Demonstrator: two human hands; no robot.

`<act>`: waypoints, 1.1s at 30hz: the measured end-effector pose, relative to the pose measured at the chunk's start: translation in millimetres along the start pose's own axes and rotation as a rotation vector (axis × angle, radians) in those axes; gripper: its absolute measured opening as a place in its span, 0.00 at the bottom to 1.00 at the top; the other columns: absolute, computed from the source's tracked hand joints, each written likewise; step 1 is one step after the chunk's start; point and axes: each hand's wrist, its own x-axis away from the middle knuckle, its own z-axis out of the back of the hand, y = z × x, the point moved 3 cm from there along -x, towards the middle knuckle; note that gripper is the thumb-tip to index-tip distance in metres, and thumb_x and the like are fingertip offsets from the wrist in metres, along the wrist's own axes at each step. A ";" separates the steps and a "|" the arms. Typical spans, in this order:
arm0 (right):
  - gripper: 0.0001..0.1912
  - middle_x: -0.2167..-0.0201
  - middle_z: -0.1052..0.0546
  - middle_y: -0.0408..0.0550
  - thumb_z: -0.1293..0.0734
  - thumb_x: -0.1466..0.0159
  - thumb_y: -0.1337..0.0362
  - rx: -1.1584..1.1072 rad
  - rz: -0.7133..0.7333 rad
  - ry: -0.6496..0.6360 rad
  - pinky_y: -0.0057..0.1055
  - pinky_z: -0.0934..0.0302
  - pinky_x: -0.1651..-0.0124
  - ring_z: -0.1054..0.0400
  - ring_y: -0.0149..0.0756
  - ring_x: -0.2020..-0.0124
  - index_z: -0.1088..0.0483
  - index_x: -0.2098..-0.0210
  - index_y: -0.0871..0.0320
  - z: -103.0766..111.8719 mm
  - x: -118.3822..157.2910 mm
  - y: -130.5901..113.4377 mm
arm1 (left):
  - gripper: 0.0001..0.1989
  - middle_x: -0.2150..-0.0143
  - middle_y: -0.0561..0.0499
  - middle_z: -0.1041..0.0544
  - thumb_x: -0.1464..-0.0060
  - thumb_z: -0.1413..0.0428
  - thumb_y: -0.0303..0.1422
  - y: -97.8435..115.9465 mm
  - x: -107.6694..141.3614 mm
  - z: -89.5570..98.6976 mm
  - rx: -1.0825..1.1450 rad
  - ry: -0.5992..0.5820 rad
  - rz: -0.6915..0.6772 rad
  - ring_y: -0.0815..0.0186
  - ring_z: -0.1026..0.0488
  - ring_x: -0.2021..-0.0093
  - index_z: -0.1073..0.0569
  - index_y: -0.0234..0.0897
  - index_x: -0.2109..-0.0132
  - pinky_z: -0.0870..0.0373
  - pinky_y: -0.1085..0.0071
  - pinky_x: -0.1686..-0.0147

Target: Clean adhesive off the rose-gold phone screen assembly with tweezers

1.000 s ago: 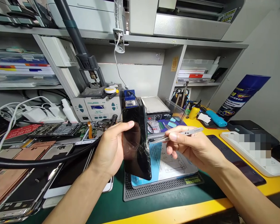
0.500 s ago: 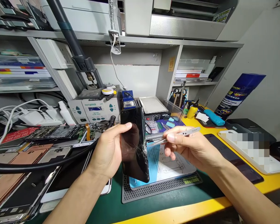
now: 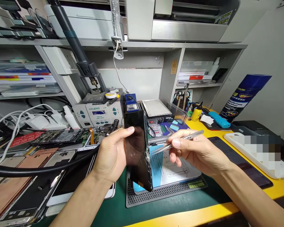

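A black smartphone with a cracked screen stands nearly upright in my left hand, the thumb lying across its front edge and the fingers behind it. Cracks cluster along its right edge, where the glass looks whitish and splintered. My right hand pinches a pair of metal tweezers between thumb and fingers. Their tips are slightly apart and point at the cracked edge, very close to it; whether they touch I cannot tell. Below the phone lies a blue and white pad with printed drawings, on a grey perforated mat.
Phone backs and screens crowd the left, crossed by a thick black hose. Behind stand a grey soldering station and a flat heating plate. On the right are a dark phone, a white device and a spray can.
The view has shifted slightly, moving the scene right and a little down. The tweezer tips now show apart and sit a bit lower beside the phone's cracked edge. Both hands keep their grips.
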 end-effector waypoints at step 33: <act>0.06 0.75 0.21 0.51 0.23 0.38 0.65 -0.032 0.013 -0.038 0.23 0.28 0.74 0.24 0.35 0.75 0.19 0.66 0.63 -2.1 -0.5 0.7 | 0.11 0.70 0.42 0.19 0.59 0.34 0.36 -2.3 2.8 -1.7 -0.078 -0.035 -0.032 0.50 0.22 0.71 0.22 0.33 0.70 0.26 0.54 0.68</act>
